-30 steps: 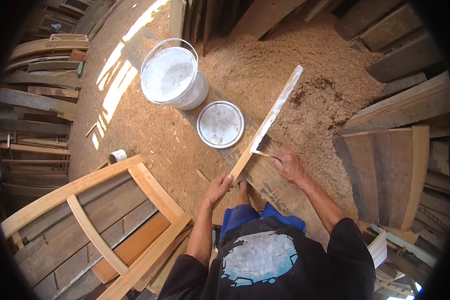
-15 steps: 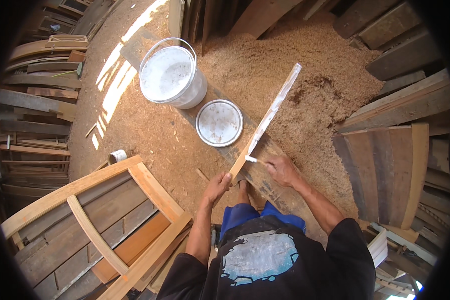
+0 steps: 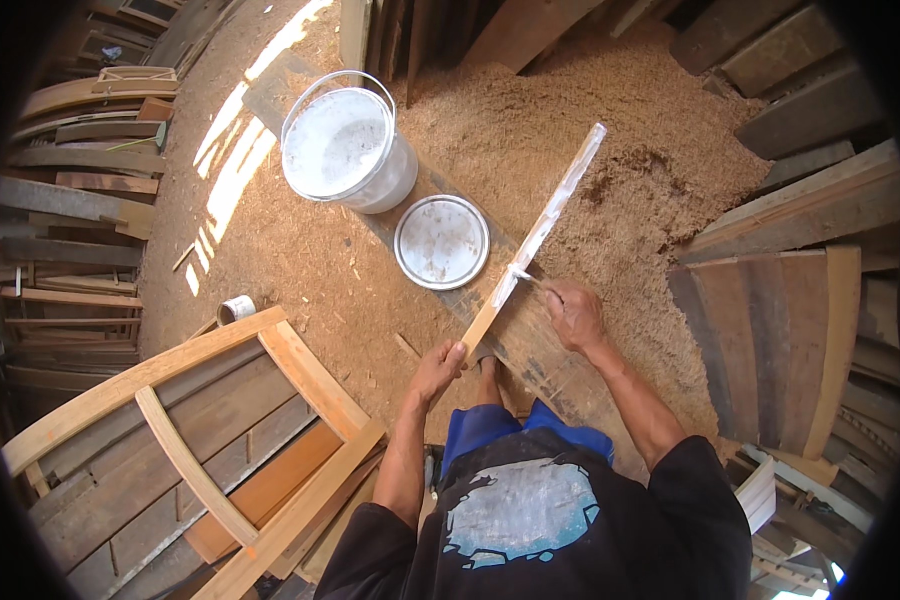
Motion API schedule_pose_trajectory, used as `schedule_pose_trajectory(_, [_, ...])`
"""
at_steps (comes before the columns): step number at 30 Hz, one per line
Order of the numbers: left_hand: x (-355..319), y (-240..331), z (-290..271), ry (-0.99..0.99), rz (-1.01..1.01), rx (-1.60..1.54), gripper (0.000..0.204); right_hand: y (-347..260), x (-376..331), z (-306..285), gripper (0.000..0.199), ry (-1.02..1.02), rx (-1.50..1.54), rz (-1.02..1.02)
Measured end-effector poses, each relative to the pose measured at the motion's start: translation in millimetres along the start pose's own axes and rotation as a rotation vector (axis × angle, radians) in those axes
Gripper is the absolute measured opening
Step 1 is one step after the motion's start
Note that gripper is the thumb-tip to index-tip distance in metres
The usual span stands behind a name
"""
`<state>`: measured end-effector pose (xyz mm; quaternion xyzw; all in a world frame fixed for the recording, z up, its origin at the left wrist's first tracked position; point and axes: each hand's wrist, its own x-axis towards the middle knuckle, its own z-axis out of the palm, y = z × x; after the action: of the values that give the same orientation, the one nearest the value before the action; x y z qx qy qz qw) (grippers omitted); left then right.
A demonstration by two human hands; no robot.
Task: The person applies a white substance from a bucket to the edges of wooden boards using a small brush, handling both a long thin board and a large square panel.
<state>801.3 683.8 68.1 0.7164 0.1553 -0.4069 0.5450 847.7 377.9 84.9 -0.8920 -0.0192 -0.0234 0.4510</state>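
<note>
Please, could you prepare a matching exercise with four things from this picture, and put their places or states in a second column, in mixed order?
Things
1. White bucket
2. Round lid
3. Wooden strip
4. Small can

Places or states
A. Held by the left hand, partly coated white
B. Near the upper edge of the wooden frame
C. With its carrying handle raised
D. Lying flat on the plank

Right pairs: 1-C, 2-D, 3-A, 4-B

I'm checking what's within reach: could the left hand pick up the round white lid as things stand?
Probably not, since the left hand grips the wooden strip; otherwise, the round white lid seems near enough, with its near side looking unblocked.
</note>
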Motion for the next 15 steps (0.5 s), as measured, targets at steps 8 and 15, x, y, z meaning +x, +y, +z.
schedule_pose_trajectory(8, [0.6, 6.9, -2.1, -0.046, -0.128, -0.064, 0.063, -26.1, -10.5, -3.0, 0.019, -0.219, -0.006, -0.172])
schedule_pose_trajectory(15, [-1.4, 3.2, 1.0, -0.022, -0.074, -0.037, 0.06, -20.9, 39.0, -26.9, 0.022, -0.123, -0.103, 0.197])
